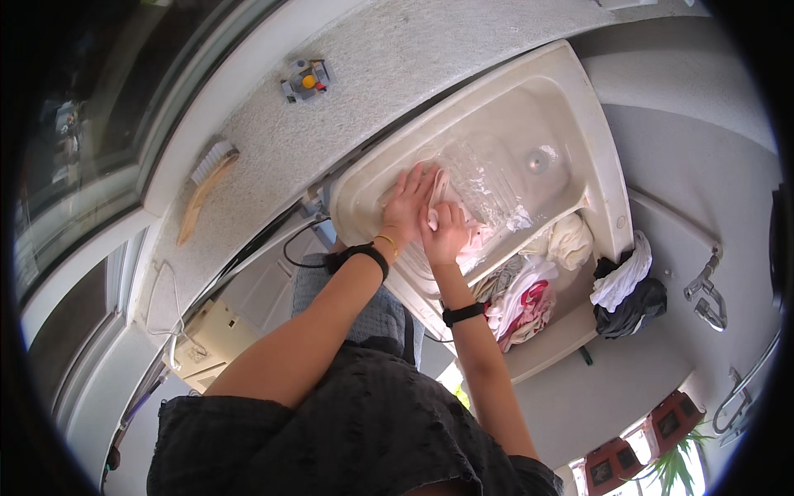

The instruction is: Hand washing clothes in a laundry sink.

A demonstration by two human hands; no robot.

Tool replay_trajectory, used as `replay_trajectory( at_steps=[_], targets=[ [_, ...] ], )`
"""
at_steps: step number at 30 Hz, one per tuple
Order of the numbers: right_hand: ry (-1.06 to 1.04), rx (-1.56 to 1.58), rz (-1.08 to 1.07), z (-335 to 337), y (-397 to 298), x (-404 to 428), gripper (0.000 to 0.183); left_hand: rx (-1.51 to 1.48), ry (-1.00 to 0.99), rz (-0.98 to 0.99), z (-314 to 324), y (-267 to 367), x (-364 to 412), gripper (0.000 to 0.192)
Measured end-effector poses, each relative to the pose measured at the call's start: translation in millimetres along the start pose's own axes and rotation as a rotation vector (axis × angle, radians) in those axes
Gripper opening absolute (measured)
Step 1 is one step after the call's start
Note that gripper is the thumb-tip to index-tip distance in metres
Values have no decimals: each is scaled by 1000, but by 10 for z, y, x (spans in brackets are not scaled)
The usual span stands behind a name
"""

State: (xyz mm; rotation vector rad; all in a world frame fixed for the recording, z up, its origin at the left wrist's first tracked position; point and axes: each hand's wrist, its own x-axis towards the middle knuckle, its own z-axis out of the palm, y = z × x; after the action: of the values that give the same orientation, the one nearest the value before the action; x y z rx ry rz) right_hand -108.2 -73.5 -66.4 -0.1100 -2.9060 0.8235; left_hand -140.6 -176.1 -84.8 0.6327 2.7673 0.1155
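Note:
My right hand (443,232) is closed around a bunched piece of wet pale pink cloth (474,239) in a cream laundry sink (598,133). Beside it, my left hand (406,204) lies flat with its fingers extended, touching the cloth's edge on the basin's near left part. Whether any fabric lies under that palm is hidden. Shiny water covers the ridged washboard surface (484,173) to the right of my hands. A round drain (536,161) shows farther off in the basin.
The sink's side compartment holds white, red and pink clothes (527,297) and a cream cloth (570,242). Black cloth (633,307) and white cloth (625,273) hang over its corner. A wall tap (707,291) is at right. A wooden-handled brush (208,186) and small grey object (306,80) lie on the ledge.

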Motion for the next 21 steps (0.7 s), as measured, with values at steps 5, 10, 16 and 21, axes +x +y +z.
replay_trajectory(
  at_steps=[5,10,16,21],
  targets=[
    [-53,48,-76,155,137,197,15,-238,213,-32,73,-5,16,58],
    [-106,-43,153,223,236,290,21,-216,168,-51,1,46,38,57],
    [-347,563,248,-38,498,406,57,-183,118,-38,-2,48,40,62],
    [-441,286,-120,-347,88,260,88,-117,77,-85,60,18,36,75]
  ],
)
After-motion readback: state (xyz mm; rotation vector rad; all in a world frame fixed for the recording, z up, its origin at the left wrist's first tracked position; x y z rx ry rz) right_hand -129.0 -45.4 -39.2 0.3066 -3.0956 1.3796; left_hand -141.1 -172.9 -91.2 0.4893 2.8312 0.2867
